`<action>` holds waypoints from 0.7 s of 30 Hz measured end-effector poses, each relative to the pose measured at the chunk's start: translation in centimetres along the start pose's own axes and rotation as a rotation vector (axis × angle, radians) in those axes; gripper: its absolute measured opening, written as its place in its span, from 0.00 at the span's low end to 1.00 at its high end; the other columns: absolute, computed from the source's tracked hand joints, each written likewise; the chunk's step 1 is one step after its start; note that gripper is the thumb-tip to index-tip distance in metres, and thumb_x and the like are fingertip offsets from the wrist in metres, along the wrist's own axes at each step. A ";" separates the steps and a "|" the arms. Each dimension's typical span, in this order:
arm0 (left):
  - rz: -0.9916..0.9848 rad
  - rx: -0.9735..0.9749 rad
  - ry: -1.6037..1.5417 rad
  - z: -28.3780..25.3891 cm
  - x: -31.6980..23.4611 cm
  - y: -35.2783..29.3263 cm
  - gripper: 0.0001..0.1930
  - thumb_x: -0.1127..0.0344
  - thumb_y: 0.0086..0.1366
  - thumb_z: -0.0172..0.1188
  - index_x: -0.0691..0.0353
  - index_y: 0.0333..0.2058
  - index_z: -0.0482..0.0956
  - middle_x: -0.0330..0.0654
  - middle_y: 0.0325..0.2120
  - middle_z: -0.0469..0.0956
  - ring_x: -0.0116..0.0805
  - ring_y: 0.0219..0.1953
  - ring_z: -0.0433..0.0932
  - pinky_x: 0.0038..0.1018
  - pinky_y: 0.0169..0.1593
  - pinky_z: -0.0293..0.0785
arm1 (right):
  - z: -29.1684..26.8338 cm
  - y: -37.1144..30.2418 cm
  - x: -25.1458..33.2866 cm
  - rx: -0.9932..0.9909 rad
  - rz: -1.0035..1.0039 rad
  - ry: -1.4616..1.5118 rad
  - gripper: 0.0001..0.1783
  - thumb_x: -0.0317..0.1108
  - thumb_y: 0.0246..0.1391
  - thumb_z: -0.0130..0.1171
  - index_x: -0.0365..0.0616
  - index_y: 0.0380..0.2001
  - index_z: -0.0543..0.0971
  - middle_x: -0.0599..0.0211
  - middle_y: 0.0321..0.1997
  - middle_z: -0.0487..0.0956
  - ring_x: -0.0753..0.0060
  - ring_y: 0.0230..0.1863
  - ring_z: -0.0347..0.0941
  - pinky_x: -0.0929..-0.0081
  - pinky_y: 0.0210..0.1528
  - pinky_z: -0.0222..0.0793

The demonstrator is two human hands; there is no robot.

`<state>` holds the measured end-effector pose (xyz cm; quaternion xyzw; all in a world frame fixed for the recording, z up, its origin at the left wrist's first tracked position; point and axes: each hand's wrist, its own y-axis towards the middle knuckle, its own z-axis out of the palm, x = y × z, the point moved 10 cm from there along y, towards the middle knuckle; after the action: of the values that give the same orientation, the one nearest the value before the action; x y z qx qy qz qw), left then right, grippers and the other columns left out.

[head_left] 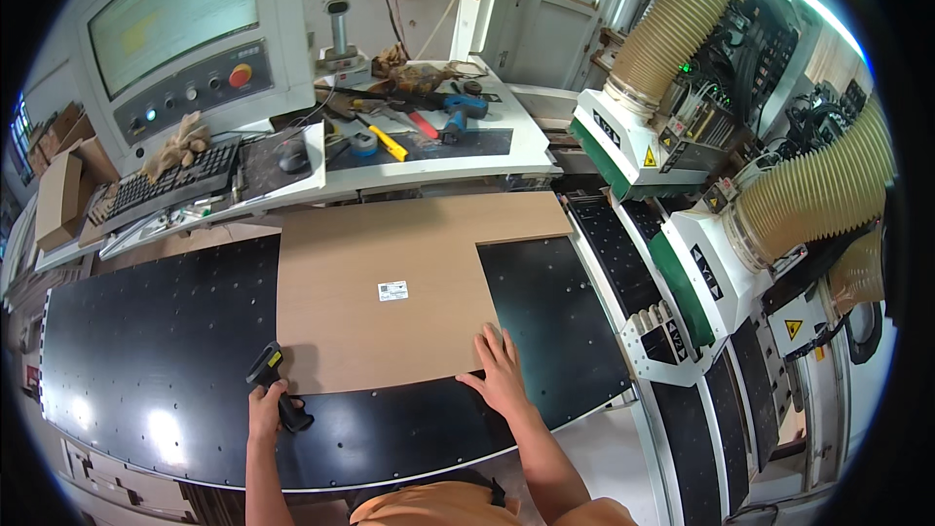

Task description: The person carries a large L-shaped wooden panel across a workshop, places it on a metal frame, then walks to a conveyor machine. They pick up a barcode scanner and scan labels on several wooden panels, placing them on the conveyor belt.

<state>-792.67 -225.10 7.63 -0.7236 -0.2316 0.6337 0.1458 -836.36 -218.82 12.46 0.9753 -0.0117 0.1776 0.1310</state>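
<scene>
My left hand (265,411) is closed round the grip of a black handheld barcode scanner (282,392), close to the near left corner of a brown wooden panel (390,244). The panel lies on a black, dotted machine table (146,351) and has a notch cut out on its right side. A small white label (392,290) sits near the panel's middle. My right hand (499,370) is spread, its fingers resting at the panel's near right corner; it holds nothing.
A machine console (195,39) with screen and red knob stands at the far left. Beside it, a white shelf (458,161) carries a keyboard (175,180), a mouse (292,155), a blue power tool (458,117) and gloves. White machine heads (716,278) with ribbed hoses (808,200) line the right.
</scene>
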 end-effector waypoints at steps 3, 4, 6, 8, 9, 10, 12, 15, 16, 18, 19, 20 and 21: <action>0.052 0.036 -0.035 2.9 -0.7 -0.1 0.15 0.58 0.60 0.58 0.66 0.34 0.70 0.50 0.18 0.80 0.32 0.15 0.79 0.21 0.11 0.64 | -0.7 1.2 -2.9 0.006 0.001 0.023 0.43 0.50 0.44 0.71 0.40 0.60 0.67 0.55 0.71 0.56 0.38 0.70 0.50 0.48 0.67 0.53; -0.005 -0.010 -0.008 4.0 -0.4 0.0 0.15 0.58 0.60 0.57 0.65 0.33 0.70 0.49 0.18 0.79 0.32 0.14 0.78 0.21 0.10 0.62 | -1.1 1.7 -4.3 0.016 0.003 0.029 0.44 0.50 0.44 0.71 0.41 0.60 0.67 0.57 0.71 0.56 0.39 0.70 0.50 0.49 0.68 0.53; -0.091 -0.119 0.047 5.4 0.4 -0.3 0.15 0.57 0.61 0.56 0.65 0.33 0.69 0.48 0.17 0.79 0.30 0.11 0.75 0.20 0.09 0.59 | -1.7 2.3 -6.4 0.038 0.010 0.030 0.44 0.49 0.43 0.72 0.41 0.60 0.67 0.58 0.71 0.56 0.41 0.70 0.50 0.51 0.68 0.53; -0.071 -0.157 -0.021 7.4 0.4 -0.5 0.15 0.61 0.60 0.58 0.69 0.36 0.72 0.46 0.19 0.79 0.31 0.12 0.74 0.22 0.14 0.68 | -1.5 2.5 -7.6 0.132 -0.026 0.042 0.44 0.48 0.42 0.72 0.40 0.59 0.67 0.57 0.71 0.56 0.41 0.70 0.49 0.52 0.68 0.53; 0.018 -0.066 -0.093 8.2 0.3 -0.4 0.15 0.62 0.59 0.59 0.70 0.35 0.73 0.45 0.19 0.78 0.32 0.15 0.76 0.24 0.17 0.71 | -1.8 2.0 -7.1 0.067 0.011 0.007 0.43 0.46 0.41 0.73 0.39 0.59 0.67 0.57 0.70 0.57 0.41 0.69 0.51 0.53 0.68 0.54; 0.022 -0.128 -0.096 9.0 -0.1 -0.7 0.15 0.63 0.59 0.60 0.72 0.35 0.74 0.45 0.19 0.78 0.32 0.17 0.78 0.27 0.20 0.75 | -2.3 2.5 -8.2 0.102 -0.046 0.049 0.43 0.44 0.40 0.73 0.38 0.58 0.69 0.56 0.69 0.59 0.41 0.68 0.52 0.53 0.67 0.54; 0.020 -0.108 -0.035 9.8 0.7 -1.3 0.14 0.65 0.58 0.61 0.74 0.32 0.75 0.46 0.21 0.78 0.34 0.21 0.80 0.31 0.27 0.79 | -3.3 2.0 -8.7 0.059 -0.038 0.052 0.44 0.42 0.35 0.75 0.37 0.57 0.69 0.54 0.69 0.60 0.40 0.68 0.53 0.53 0.67 0.55; 0.007 -0.028 -0.157 10.4 2.4 -1.7 0.18 0.62 0.56 0.64 0.76 0.32 0.76 0.45 0.21 0.78 0.32 0.22 0.79 0.29 0.27 0.76 | -3.7 1.1 -10.2 0.071 0.048 0.109 0.48 0.42 0.34 0.75 0.31 0.58 0.66 0.50 0.70 0.58 0.39 0.70 0.50 0.50 0.69 0.49; 0.051 0.042 -0.195 11.4 2.1 -1.7 0.18 0.61 0.56 0.65 0.76 0.33 0.77 0.45 0.21 0.78 0.32 0.22 0.79 0.29 0.27 0.77 | -4.2 0.9 -10.0 0.026 0.023 0.096 0.42 0.36 0.40 0.72 0.31 0.58 0.67 0.49 0.70 0.58 0.42 0.70 0.50 0.50 0.69 0.48; 0.059 0.089 -0.195 12.3 2.3 -1.7 0.20 0.58 0.55 0.65 0.76 0.33 0.78 0.44 0.23 0.79 0.31 0.24 0.79 0.28 0.30 0.77 | -4.6 0.8 -9.8 0.025 -0.066 0.039 0.44 0.36 0.40 0.72 0.37 0.62 0.66 0.54 0.71 0.58 0.47 0.71 0.51 0.53 0.70 0.50; 0.013 0.001 -0.100 11.7 2.9 -1.5 0.22 0.56 0.54 0.65 0.76 0.33 0.79 0.45 0.23 0.79 0.31 0.25 0.80 0.28 0.31 0.76 | -4.9 0.9 -10.5 0.035 -0.051 0.029 0.44 0.35 0.39 0.72 0.37 0.62 0.66 0.54 0.71 0.58 0.46 0.71 0.51 0.54 0.70 0.50; 0.013 0.018 -0.046 12.4 2.9 -1.5 0.24 0.54 0.54 0.65 0.77 0.33 0.79 0.45 0.24 0.80 0.31 0.26 0.80 0.28 0.33 0.76 | -4.9 0.9 -10.8 0.044 -0.034 0.020 0.45 0.33 0.39 0.72 0.37 0.62 0.65 0.53 0.71 0.58 0.46 0.71 0.51 0.55 0.70 0.50; 0.010 -0.045 -0.007 12.1 2.9 -1.4 0.22 0.56 0.55 0.65 0.76 0.33 0.78 0.45 0.23 0.79 0.31 0.25 0.80 0.28 0.32 0.77 | -4.9 0.8 -11.1 0.068 -0.028 -0.001 0.44 0.35 0.41 0.72 0.39 0.62 0.65 0.53 0.71 0.58 0.45 0.70 0.51 0.56 0.70 0.51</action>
<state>-804.53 -223.37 3.98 -0.7257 -0.2427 0.6315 0.1254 -848.48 -218.63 13.20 0.9794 0.0081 0.1753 0.1003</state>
